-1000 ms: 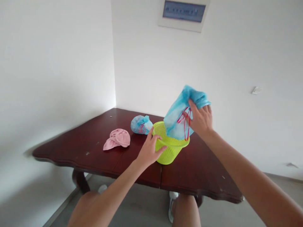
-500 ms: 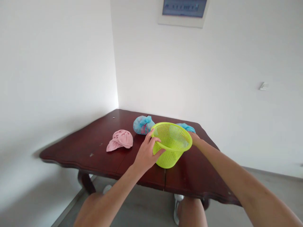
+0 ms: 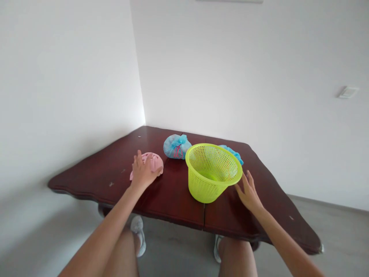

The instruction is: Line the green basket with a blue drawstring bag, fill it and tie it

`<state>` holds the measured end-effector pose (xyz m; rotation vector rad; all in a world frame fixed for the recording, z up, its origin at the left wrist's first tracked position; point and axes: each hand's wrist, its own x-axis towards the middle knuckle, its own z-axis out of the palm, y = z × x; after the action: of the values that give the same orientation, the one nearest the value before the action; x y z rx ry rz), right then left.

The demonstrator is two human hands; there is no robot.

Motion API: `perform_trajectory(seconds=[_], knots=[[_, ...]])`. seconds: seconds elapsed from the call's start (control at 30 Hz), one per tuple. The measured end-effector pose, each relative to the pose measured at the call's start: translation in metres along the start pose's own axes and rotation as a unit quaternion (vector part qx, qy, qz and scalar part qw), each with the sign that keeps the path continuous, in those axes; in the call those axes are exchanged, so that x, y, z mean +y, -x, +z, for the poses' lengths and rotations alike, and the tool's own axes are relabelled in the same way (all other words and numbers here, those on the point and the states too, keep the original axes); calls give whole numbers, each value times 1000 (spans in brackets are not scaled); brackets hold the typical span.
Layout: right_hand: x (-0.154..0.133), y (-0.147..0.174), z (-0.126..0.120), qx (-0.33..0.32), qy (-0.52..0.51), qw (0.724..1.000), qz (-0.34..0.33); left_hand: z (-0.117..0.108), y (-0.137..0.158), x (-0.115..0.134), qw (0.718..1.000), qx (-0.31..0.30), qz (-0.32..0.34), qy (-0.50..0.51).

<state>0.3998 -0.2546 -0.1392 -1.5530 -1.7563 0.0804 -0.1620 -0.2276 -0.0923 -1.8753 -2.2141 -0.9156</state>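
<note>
My left hand [image 3: 144, 171] is over a bunched pink cloth [image 3: 156, 161] on the left half of the table, fingers spread and partly covering it. Whether the fingertips press on the cloth, I cannot tell. A yellow-green perforated plastic basket [image 3: 203, 190] stands upright near the table's front edge, with no contents visible. Beside its right side is my right hand [image 3: 248, 192], fingers apart, close to the rim and holding nothing.
Behind the basket to the left sits a tied blue plastic bag [image 3: 173, 147] with red string. Another blue plastic piece [image 3: 234, 153] lies partly hidden behind the basket. The dark wooden table [image 3: 95, 173] meets white walls at the back and left.
My left hand has let go of the basket's rim and moved left onto the pink cloth. My right hand has drawn back from behind the basket to its right side. The view has tilted down.
</note>
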Motion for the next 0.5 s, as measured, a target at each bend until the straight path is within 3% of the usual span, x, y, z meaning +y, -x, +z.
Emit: perform_trajectory(seconds=[0.13,0.23,0.3,0.33,0.4,0.5], knots=[[5,109,3,45,-75,993,81,15,-16,-40,991,-118,-21,-54],[-15,191,2,157,-117,973,122,14,-11,-43,988,-136,-6,-67],[-36,238,12,227,-133,952,156,12,0,-41,988,-134,39,-72],[-49,257,22,209,-150,952,166,10,9,-40,987,-130,63,-71],[-80,287,50,110,-221,955,164,6,31,-39,986,-115,100,-67],[-135,308,105,24,-328,923,198,-1,73,-32,987,-74,137,-51]])
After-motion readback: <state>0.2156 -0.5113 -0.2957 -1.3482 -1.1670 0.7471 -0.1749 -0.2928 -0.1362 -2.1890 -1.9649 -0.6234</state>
